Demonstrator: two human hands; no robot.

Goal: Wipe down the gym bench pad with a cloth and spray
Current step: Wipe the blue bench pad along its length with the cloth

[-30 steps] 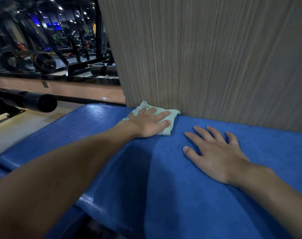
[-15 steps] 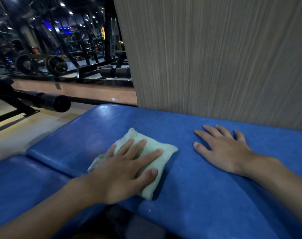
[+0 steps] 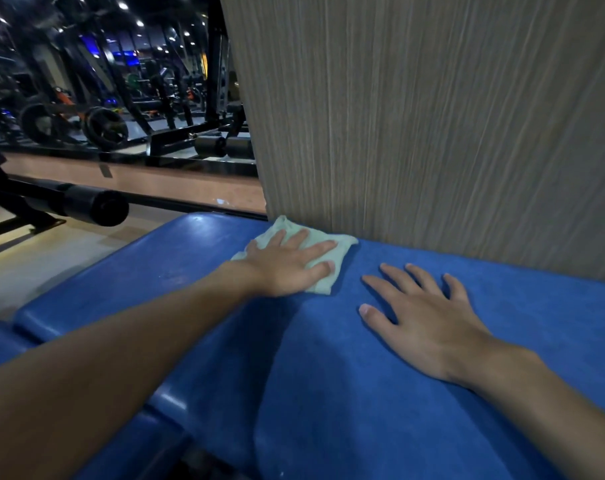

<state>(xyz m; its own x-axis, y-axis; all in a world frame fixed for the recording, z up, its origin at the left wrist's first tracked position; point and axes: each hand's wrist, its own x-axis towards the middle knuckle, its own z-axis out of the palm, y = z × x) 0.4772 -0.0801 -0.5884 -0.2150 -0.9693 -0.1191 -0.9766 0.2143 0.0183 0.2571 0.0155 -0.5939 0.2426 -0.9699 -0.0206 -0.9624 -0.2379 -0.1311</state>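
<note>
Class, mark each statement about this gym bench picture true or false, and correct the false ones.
1. The left hand presses flat on the cloth. True.
2. The right hand holds a spray bottle. False: it rests flat on the bench pad, holding nothing.
3. The cloth lies at the pad's far edge, beside the wood-grain panel. True.
4. The bench pad is red. False: it is blue.
5. Both hands touch the cloth. False: only the left hand does.
</note>
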